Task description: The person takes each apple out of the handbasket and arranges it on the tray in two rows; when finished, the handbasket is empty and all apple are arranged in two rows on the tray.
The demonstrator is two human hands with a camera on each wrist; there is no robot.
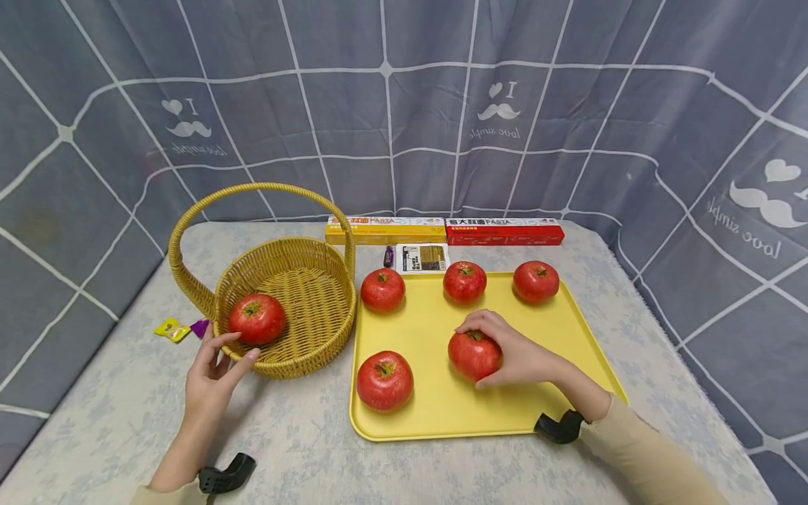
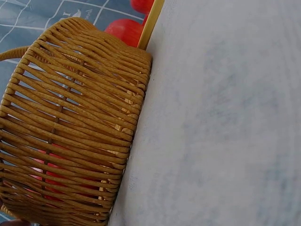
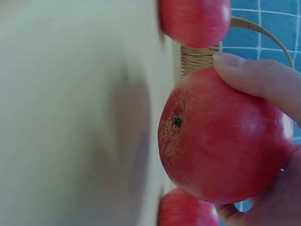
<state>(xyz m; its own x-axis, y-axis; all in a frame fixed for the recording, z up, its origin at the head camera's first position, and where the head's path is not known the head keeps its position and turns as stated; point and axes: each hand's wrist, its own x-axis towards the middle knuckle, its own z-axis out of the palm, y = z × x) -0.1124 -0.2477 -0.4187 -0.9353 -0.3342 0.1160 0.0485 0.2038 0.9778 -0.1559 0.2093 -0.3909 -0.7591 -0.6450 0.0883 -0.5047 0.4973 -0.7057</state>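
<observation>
My right hand grips a red apple, thumb on the near side and fingers over the far side. In the right wrist view this apple is held close over the yellow tray, its stem end facing the tray. My left hand holds the near left rim of a wicker basket; in the left wrist view the woven wall hides nearly all of that hand. One apple lies inside the basket, beside my left fingertips.
On the tray sit more apples: one front left, one back left, one back middle, one back right. Behind stand yellow and red pasta boxes and a white packet. Small wrapped candies lie left of the basket.
</observation>
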